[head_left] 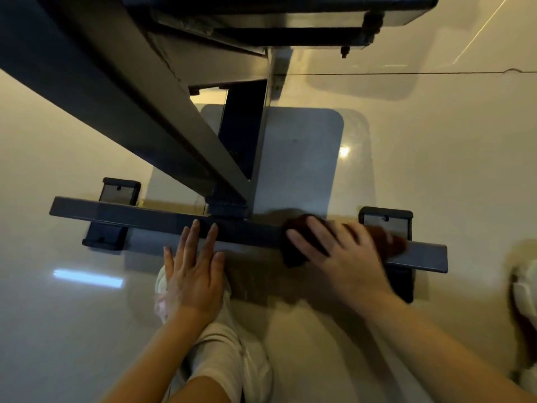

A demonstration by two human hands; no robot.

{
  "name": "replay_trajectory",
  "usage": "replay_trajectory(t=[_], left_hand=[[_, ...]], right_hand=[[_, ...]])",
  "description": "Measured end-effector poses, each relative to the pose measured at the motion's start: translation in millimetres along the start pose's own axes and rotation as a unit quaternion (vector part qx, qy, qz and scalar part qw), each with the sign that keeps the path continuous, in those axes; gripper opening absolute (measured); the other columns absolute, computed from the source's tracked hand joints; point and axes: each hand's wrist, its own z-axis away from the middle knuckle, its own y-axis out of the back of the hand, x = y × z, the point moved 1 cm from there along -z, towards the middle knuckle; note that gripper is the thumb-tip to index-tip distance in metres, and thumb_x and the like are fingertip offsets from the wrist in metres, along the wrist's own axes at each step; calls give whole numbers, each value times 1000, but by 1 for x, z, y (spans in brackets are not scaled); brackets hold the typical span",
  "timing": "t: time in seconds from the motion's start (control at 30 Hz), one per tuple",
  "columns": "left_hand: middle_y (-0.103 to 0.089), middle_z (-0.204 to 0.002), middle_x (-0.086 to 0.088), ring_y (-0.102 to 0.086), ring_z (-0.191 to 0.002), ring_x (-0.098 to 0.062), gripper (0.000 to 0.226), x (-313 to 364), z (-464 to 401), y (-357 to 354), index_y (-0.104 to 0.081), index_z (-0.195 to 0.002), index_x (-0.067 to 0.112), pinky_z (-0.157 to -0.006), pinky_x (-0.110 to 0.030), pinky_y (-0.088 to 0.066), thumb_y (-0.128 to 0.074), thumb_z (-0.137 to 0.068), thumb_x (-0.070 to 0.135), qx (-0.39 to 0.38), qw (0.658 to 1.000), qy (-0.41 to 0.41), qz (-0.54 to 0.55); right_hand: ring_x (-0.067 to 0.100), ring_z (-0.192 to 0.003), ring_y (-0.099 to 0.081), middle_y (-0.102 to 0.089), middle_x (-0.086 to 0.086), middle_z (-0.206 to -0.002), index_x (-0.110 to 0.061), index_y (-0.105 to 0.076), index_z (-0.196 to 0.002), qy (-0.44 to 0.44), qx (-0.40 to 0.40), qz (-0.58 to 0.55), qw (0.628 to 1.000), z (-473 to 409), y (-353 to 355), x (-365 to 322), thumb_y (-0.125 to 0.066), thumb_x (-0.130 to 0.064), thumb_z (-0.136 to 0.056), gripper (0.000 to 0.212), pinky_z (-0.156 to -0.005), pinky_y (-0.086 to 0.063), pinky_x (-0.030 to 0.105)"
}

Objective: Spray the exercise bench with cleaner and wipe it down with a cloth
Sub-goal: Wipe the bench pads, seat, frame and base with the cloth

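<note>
I look down at the exercise bench's dark metal frame. Its base crossbar point(139, 218) runs left to right across the floor, and a slanted beam point(122, 91) rises from its middle to the padded seat point(290, 7) at the top. My right hand point(345, 257) lies spread on a dark reddish-brown cloth point(392, 242) and presses it onto the right part of the crossbar. My left hand point(193, 271) is flat with straight fingers, its fingertips on the crossbar near the middle. No spray bottle is in view.
Black rubber feet sit under the crossbar at the left point(109, 237) and right point(386, 221). The floor point(58, 330) is glossy and pale. My light trouser leg and shoe point(232, 359) are below my left hand. Another shoe point(526, 292) shows at the right edge.
</note>
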Motion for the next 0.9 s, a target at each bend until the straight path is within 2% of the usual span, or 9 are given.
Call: replay_trajectory(t=[0.13,0.2,0.27,0.37,0.5,0.57,0.67,0.8,0.9], left_hand=[[0,-158,12,9,-146,-5,64,0,0,1,-15,-148,37,-117,-32,18,0,-92,65,-7,1000,5,2],[2,-159,12,9,-147,-6,66,-1,0,-1,-12,-148,38,-118,-35,16,3,-91,68,-12,1000,6,3],[3,-160,10,10,-147,-6,68,-2,0,-3,-11,-149,37,-117,-34,17,3,-91,69,-13,1000,0,-7],[4,-159,11,11,-145,-5,71,-1,-1,-1,-10,-149,37,-114,-28,22,4,-88,72,-21,1000,3,-21],[1,-156,8,9,-144,-5,68,5,-1,5,-12,-147,33,-114,-28,23,-2,-89,67,-20,998,8,-53],[-1,-158,5,8,-143,-6,69,9,-1,6,-14,-148,30,-115,-30,21,-3,-89,62,-20,997,9,-73],[-8,-161,-3,5,-143,-9,79,18,-3,10,-20,-150,25,-113,-31,22,2,-85,64,-19,995,18,-101],[-14,-161,-8,-8,-149,-19,90,25,-9,19,-21,-152,24,-113,-33,20,10,-77,64,-45,983,12,-179],[-4,-162,-7,-1,-149,-20,81,25,-9,19,-9,-154,25,-117,-40,15,5,-84,65,-95,970,26,-222]], right_hand=[[40,-122,-49,-44,17,-145,-25,-27,-151,-6,26,53,998,60,1,71,-60,-29,-89,70,-101,-35,57],[40,-120,-49,-47,17,-143,-24,-28,-150,-18,25,39,999,62,-1,72,-43,-34,-93,59,-99,-36,57],[41,-116,-53,-53,17,-138,-24,-31,-149,-51,29,26,998,55,1,58,-46,-35,-93,58,-95,-39,58],[42,-116,-56,-55,17,-137,-25,-33,-148,-65,20,-12,998,31,4,28,-75,-29,-80,80,-96,-40,58],[37,-143,-23,-13,10,-161,-35,17,-150,-22,-74,-48,996,-32,9,-33,-50,-39,-99,84,-113,-18,57],[36,-144,-17,-5,9,-162,-35,23,-149,6,-98,-59,993,-57,7,-57,-39,-43,-103,77,-114,-16,55],[35,-143,-18,-4,9,-161,-34,21,-150,25,-83,-58,995,-60,4,-56,-36,-51,-102,76,-113,-18,55],[40,-121,-51,-46,15,-146,-30,-31,-151,25,-15,-23,999,-19,0,-14,-80,-42,-76,90,-96,-41,56],[41,-119,-52,-52,16,-139,-27,-35,-148,-12,13,4,1000,25,-8,29,-88,-32,-65,99,-97,-38,58]])
